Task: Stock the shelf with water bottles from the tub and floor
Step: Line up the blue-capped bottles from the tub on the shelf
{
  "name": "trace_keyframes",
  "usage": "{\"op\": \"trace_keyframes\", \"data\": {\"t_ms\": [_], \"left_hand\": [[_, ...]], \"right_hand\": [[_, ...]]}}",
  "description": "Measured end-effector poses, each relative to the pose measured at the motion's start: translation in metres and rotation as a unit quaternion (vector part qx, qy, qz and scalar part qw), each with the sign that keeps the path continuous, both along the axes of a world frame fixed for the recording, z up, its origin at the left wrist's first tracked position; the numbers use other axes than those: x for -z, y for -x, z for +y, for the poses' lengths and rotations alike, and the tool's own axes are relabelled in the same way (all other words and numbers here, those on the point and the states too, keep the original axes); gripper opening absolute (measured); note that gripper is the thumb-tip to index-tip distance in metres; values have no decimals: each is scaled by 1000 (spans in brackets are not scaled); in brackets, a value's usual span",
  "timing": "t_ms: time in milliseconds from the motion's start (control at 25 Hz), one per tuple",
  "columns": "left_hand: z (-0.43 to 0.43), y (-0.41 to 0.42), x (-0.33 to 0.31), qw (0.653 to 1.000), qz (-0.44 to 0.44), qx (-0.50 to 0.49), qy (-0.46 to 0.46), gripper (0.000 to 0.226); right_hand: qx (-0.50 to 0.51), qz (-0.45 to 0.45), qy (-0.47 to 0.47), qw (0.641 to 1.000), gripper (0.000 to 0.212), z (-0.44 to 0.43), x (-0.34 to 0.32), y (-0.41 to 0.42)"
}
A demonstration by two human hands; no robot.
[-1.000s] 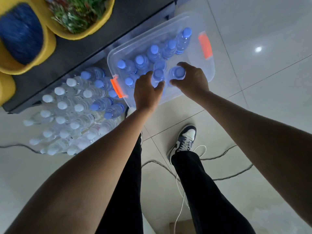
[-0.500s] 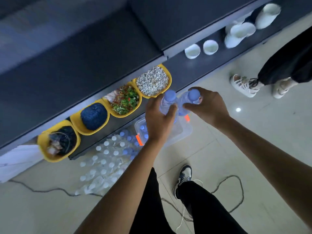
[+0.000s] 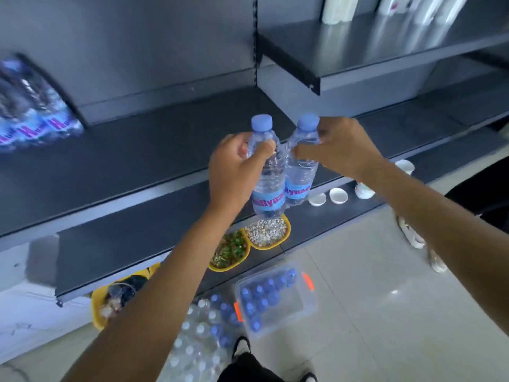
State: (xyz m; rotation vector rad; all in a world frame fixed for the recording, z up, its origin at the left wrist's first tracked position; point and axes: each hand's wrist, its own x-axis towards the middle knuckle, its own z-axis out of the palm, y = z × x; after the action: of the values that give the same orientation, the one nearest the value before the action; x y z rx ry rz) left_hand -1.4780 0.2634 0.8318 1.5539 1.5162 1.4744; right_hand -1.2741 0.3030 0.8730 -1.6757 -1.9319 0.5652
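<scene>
Water bottles, two, held upright side by side in the air before the dark shelf [image 3: 137, 161], bodies touching. Left bottle [image 3: 268, 175]: clear ribbed plastic, pale blue cap, blue label band with purple lettering low on the body. Right bottle [image 3: 300, 172]: same make, same cap and label, slightly farther from the camera. Left hand [image 3: 231, 169] wrapped around the shoulder of the left bottle, thumb and fingers curled on it. Right hand [image 3: 341, 147] gripping the right bottle at neck and shoulder, fingertips closed on it. Both bottles at the height of the middle shelf board, above its front edge. Blurred wrapped pack [image 3: 33, 114], blue and purple, on the same board, far left. On the bottom board: yellow trays [image 3: 285, 239] of grain and green mix, small white bowls [image 3: 338, 195]. On the tiled floor [image 3: 371, 299]: clear tub [image 3: 303, 299] with orange latches, blue-capped bottles standing inside; just beside it, a cluster of loose bottles [image 3: 198, 337], white and blue caps.
</scene>
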Motion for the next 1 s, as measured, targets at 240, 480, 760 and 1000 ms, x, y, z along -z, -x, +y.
{"op": "trace_keyframes", "data": {"t_ms": [240, 480, 760, 1000], "left_hand": [[46, 107, -42, 999, 16, -42, -4, 42], [80, 207, -17, 989, 44, -138, 11, 30], [99, 268, 11, 963, 89, -250, 41, 41], [96, 273, 33, 976, 69, -203, 31, 56]], "right_hand": [[-89, 39, -34, 995, 36, 55, -41, 103], [-174, 51, 2, 983, 20, 105, -21, 198], [-265, 78, 67, 959, 23, 149, 9, 254], [-236, 116, 65, 963, 35, 151, 29, 269]]}}
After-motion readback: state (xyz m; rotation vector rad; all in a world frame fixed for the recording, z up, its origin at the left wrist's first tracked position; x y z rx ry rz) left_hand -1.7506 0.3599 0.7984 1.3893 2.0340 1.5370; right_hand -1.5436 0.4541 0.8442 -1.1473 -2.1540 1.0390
